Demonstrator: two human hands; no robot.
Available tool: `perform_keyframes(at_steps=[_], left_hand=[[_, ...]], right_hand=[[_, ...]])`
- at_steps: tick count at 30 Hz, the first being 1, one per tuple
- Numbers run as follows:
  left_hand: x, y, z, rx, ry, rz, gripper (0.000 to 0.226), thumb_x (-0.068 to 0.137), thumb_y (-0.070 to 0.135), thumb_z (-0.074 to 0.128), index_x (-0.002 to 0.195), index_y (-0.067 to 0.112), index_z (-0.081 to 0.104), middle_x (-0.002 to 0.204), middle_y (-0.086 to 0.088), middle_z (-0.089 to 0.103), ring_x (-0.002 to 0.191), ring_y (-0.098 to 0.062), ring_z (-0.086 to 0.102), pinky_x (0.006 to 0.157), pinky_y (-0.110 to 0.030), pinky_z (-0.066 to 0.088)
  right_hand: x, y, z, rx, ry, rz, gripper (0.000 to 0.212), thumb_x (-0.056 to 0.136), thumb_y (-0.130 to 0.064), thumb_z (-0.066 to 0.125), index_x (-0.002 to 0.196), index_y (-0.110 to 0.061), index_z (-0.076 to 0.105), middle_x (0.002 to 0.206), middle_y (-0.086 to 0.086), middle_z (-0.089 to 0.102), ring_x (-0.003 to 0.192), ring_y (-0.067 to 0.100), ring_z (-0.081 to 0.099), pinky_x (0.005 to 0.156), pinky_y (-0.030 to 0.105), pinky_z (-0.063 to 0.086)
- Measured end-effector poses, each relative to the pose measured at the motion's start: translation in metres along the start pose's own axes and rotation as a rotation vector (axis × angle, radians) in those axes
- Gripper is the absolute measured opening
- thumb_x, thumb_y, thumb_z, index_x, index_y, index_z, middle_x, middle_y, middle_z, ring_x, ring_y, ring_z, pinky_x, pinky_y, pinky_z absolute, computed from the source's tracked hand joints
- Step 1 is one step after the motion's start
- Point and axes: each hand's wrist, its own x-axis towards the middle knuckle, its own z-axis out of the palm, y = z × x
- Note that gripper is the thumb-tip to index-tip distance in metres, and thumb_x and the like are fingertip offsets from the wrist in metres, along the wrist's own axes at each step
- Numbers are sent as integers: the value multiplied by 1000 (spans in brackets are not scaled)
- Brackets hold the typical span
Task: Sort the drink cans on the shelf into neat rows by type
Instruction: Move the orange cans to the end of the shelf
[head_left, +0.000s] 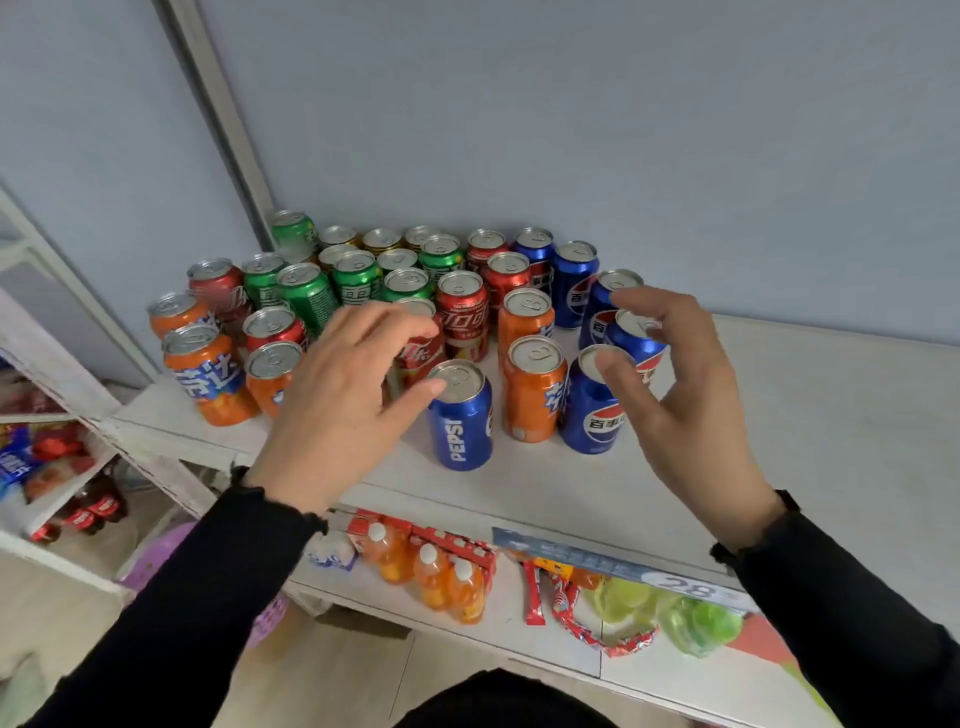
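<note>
Several drink cans stand mixed on a white shelf (779, 441): green, gold, red, orange and blue. My left hand (343, 395) hovers over the middle cans, fingers spread, its thumb touching the rim of a blue Pepsi can (460, 421) at the front; it hides part of a red cola can (421, 353). My right hand (675, 384) is open to the right, its thumb over the top of another blue Pepsi can (592, 410), fingers reaching above a third blue can (636, 338). Two orange cans (532, 389) stand between the hands. Neither hand grips a can.
A grey wall stands behind the cans. The shelf's right half is bare. A lower shelf (519, 618) holds small orange bottles (431, 571), red packets and green jelly cups. A second rack at the left carries cola bottles (88, 512).
</note>
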Motion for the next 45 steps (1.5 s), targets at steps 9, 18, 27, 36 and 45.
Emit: perform_keyframes(at_steps=[9,18,27,36,45], left_hand=[[-51,-84,-36,-67,8,-132,61,83,34,77,136,25,49,137,6,44,130,-15,40,103,-23,27],[-71,-136,-1,-345,87,-250,89,77,30,84,147,24,30,140,-1,40,131,-19,44,105,-30,36],[-59,-146,37,-479,114,-393,86,74,34,85,143,21,34,141,-3,45,126,-20,48,103,-36,45],[-68,-176,19,-639,-75,-349,75,81,24,83,139,26,35,130,5,55,112,-9,55,94,-29,48],[-66,-164,25,-640,21,-377,70,75,36,85,132,25,46,127,6,60,111,-9,60,99,-38,51]], right_hand=[[-32,-87,89,32,-39,-45,32,97,-13,61,128,-13,55,125,-5,57,119,12,53,97,34,47],[-41,-89,209,251,-144,316,66,94,-21,67,151,-18,32,146,-4,43,135,4,41,114,31,38],[-13,-64,260,409,-151,626,75,86,3,67,149,-14,29,140,8,52,126,21,55,110,46,45],[-21,-46,265,189,-131,587,72,71,-21,86,131,-16,46,127,3,56,118,19,55,104,42,49],[-27,-55,264,276,-130,525,75,73,-15,87,136,-14,46,126,1,64,108,9,62,96,27,51]])
